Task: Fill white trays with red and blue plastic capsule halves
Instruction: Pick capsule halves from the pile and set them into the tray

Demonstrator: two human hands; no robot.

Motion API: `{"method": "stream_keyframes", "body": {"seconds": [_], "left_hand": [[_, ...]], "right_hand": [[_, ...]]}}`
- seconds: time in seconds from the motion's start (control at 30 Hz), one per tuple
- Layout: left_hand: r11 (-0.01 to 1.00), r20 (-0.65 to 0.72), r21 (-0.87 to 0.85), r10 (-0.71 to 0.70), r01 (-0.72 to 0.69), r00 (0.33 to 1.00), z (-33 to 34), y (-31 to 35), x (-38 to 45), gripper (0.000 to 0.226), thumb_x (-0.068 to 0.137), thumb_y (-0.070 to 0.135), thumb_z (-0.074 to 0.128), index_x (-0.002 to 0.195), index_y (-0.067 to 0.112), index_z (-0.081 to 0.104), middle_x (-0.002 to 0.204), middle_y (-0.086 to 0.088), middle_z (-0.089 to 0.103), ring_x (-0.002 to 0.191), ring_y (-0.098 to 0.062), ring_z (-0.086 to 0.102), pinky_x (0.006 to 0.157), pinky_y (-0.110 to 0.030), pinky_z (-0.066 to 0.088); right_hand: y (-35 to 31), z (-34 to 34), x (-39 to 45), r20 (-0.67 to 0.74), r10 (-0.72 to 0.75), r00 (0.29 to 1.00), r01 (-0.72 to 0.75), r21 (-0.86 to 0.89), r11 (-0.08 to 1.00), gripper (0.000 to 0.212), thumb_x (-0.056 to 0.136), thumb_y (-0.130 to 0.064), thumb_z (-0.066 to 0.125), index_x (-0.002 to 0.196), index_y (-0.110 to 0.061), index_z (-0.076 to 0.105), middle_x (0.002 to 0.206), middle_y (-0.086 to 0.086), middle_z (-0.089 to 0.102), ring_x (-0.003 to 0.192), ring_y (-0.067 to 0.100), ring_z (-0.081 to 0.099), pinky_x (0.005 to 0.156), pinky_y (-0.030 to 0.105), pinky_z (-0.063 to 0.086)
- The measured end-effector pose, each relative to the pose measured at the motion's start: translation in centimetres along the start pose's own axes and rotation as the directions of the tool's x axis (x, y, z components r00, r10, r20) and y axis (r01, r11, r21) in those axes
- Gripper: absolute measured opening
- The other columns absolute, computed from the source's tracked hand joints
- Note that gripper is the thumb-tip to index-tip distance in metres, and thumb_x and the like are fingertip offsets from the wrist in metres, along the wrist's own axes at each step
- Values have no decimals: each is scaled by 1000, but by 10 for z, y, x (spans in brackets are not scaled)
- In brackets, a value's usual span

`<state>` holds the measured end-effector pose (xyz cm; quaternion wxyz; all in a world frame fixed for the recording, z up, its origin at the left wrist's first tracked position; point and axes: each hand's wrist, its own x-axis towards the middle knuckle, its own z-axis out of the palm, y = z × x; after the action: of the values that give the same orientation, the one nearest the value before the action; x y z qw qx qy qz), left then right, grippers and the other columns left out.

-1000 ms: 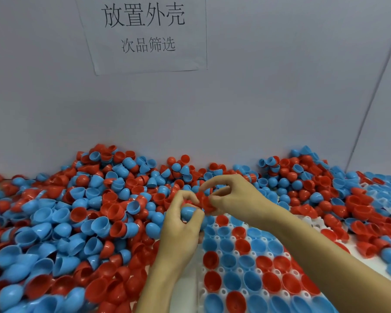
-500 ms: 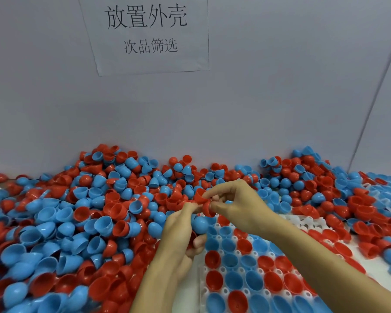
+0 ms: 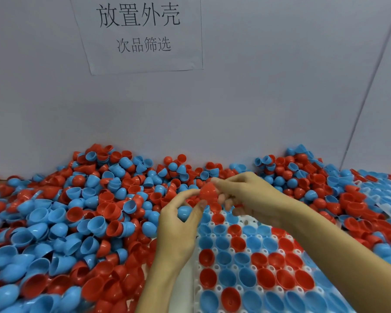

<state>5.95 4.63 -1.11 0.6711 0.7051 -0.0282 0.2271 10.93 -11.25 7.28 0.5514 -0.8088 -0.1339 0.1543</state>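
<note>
A white tray [image 3: 248,222] lies in front of me at lower centre-right, its cups mostly holding red and blue capsule halves. My left hand [image 3: 178,229] curls its fingers and thumb round a blue capsule half [image 3: 185,213] just off the tray's far left corner. My right hand [image 3: 246,195] pinches a red capsule half [image 3: 207,192] at its fingertips, right above the blue one. The two hands nearly touch.
A deep heap of loose red and blue capsule halves [image 3: 77,222] covers the surface on the left and along the grey back wall [image 3: 257,98]. More halves [image 3: 348,195] pile up at the right. A paper sign [image 3: 140,32] hangs on the wall.
The right hand now holds a red half higher and clearer at its fingertips. The left hand has turned so the blue half shows in its grip. Both hands stay over the tray's far corner.
</note>
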Motion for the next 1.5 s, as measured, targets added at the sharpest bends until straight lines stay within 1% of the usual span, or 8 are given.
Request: {"method": "stream_keyframes", "body": {"seconds": [0.23, 0.4, 0.63, 0.87, 1.0, 1.2, 1.4, 1.5], "left_hand": [[984, 45, 172, 30, -37, 999, 5, -1, 0, 20, 91, 38, 68, 110, 43, 69, 74, 23, 67, 71, 0, 63, 74, -24, 55], [811, 64, -449, -390, 375, 919, 3, 9, 0, 21, 95, 39, 60, 103, 21, 67, 60, 0, 51, 48, -12, 43, 37, -19, 30], [489, 224, -745, -457, 453, 861, -4, 12, 2, 17, 101, 18, 39, 113, 12, 49, 67, -5, 47, 53, -13, 42, 36, -19, 27], [606, 143, -672, -457, 425, 878, 3, 7, 4, 33, 104, 37, 48, 108, 7, 59, 56, 0, 48, 43, -8, 42, 33, -17, 25], [644, 136, -663, -398, 382, 907, 4, 8, 2, 43, 88, 39, 57, 121, 13, 66, 60, 1, 53, 46, -7, 43, 33, -16, 25], [791, 119, -542, -262, 284, 958, 3, 8, 1, 43, 78, 24, 67, 121, 18, 67, 75, -3, 67, 40, -6, 40, 32, -16, 26], [885, 53, -432, -171, 177, 984, 7, 8, -1, 30, 76, 22, 70, 104, 30, 77, 110, -5, 76, 38, -6, 39, 34, -16, 31], [891, 81, -429, -126, 148, 989, 9, 10, -2, 31, 76, 20, 69, 103, 32, 78, 109, -6, 76, 38, -6, 39, 34, -15, 32]], "right_hand": [[14, -11, 8, -43, -17, 999, 12, -109, 994, 11, 91, -20, 72, 84, -18, 80, 69, -6, 70, 61, 2, 60, 58, 16, 50], [32, -42, 23, -183, -127, 975, -51, -738, 673, 16, 89, -5, 64, 89, -11, 79, 86, 1, 75, 80, 16, 69, 71, 25, 58], [62, -28, 32, -43, 22, 999, -48, -911, 410, 11, 83, -3, 57, 76, -2, 66, 76, 10, 65, 63, 19, 50, 59, 36, 50], [26, -31, 17, -17, -257, 966, 137, -811, 569, 20, 97, -14, 57, 107, -17, 74, 92, -7, 68, 81, 12, 66, 79, 32, 58], [-3, -7, 9, 18, -304, 953, 281, -436, 855, 16, 98, -29, 59, 96, -29, 74, 85, -11, 75, 77, 2, 71, 67, 15, 55], [-10, 5, 3, 17, -288, 957, 272, -390, 880, 11, 92, -34, 69, 83, -29, 75, 68, -3, 67, 63, 14, 60, 70, 30, 57], [-2, 3, -3, 21, -19, 1000, 25, -342, 940, 35, 95, -46, 61, 77, -22, 77, 60, -5, 61, 48, 4, 49, 47, 15, 41], [-1, 0, 0, 142, 226, 964, -226, -18, 974, 38, 96, -43, 61, 83, -10, 72, 66, -2, 52, 47, 5, 35, 39, 15, 28]]}}
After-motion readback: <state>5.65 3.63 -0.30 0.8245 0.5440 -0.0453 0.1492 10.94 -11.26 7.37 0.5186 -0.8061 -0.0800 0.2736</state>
